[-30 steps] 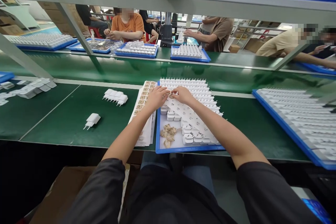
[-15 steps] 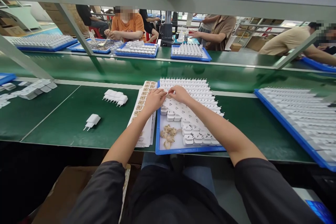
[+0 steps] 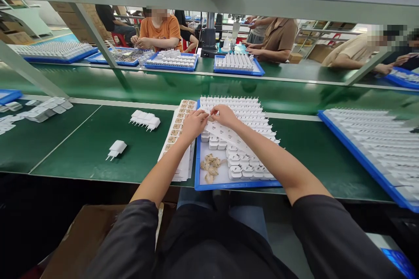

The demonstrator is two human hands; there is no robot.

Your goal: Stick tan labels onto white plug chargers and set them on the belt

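Observation:
My left hand [image 3: 193, 123] and my right hand [image 3: 225, 116] meet fingertip to fingertip over the left part of a blue-rimmed tray [image 3: 197, 174]. Both are closed in a pinch; what lies between the fingertips is too small to make out. A white strip with small grey print [image 3: 225, 134] slants from just below the fingertips to under my right forearm. Rows of white plug adapters [image 3: 240, 115] fill much of the tray, pins up at the back. Crumpled tan scraps [image 3: 211, 166] lie in its front left corner. Under my left forearm are sheets with tan labels [image 3: 176, 126].
On the green bench at left are a row of white adapters [image 3: 145, 120], a single adapter [image 3: 117, 149] and loose white pieces [image 3: 49, 109]. Another full tray [image 3: 356, 161] stands at right. A metal shelf rail [image 3: 281, 2] crosses above. Co-workers [image 3: 160, 30] sit beyond it.
My hands stay pinched at nearly the same spot, with hardly any movement. The whole view has shifted slightly. Across the bench, co-workers' arms at the right have moved.

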